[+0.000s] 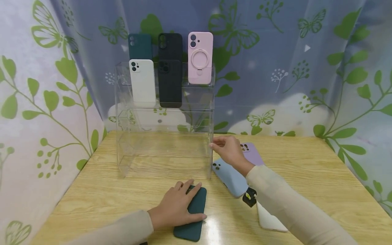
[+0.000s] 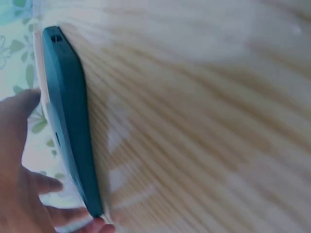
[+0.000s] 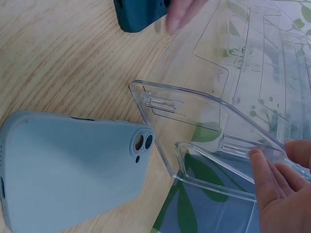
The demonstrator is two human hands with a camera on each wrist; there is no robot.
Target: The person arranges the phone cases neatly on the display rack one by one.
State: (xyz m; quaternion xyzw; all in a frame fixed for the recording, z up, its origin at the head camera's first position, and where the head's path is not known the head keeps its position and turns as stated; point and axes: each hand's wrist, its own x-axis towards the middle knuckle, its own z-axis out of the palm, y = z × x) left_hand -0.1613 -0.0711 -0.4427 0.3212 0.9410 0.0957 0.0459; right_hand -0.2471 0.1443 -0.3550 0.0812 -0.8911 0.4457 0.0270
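A clear tiered display stand [image 1: 166, 144] stands toward the back of the table. My right hand [image 1: 228, 148] pinches its right side panel between thumb and fingers, as the right wrist view also shows. In front of the stand lies a dark teal phone case [image 1: 196, 207]. My left hand [image 1: 179, 206] rests spread over it, fingers reaching past its camera end and thumb lying across its right edge. Below my right hand is a light blue phone case [image 3: 73, 170], its camera corner close to the stand's side. A lilac phone case [image 1: 254, 154] is behind my right hand, partly covered.
On the stand's upper tiers lean a white case [image 1: 144, 81], a pink case with a ring [image 1: 199, 58], a green case [image 1: 141, 47] and two black cases [image 1: 170, 83]. Another white case [image 1: 271, 219] lies under my right forearm. A patterned curtain [image 1: 275, 68] hangs behind.
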